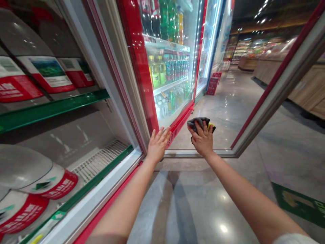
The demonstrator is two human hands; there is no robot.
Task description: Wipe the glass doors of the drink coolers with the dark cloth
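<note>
A glass fridge door with a grey metal frame (200,154) stands swung open in front of me. My right hand (203,140) presses a dark grey cloth (195,124) with a bit of yellow at its edge against the low part of the pane. The fingers lie spread over the cloth. Near the hinge side, my left hand (157,146) rests at the lower corner of the door with its fingers stretched out and nothing in it. To the left is the open fridge, where large water bottles (48,73) with red and white labels stand on a green-edged shelf (56,106).
More large bottles (27,169) sit at the bottom of the fridge beside a white wire rack (99,161). Through the glass, a red-framed drinks cooler (139,67) and a red box (212,85) show. Wooden display counters (307,86) stand at the right. A green floor sign (299,203) lies at lower right.
</note>
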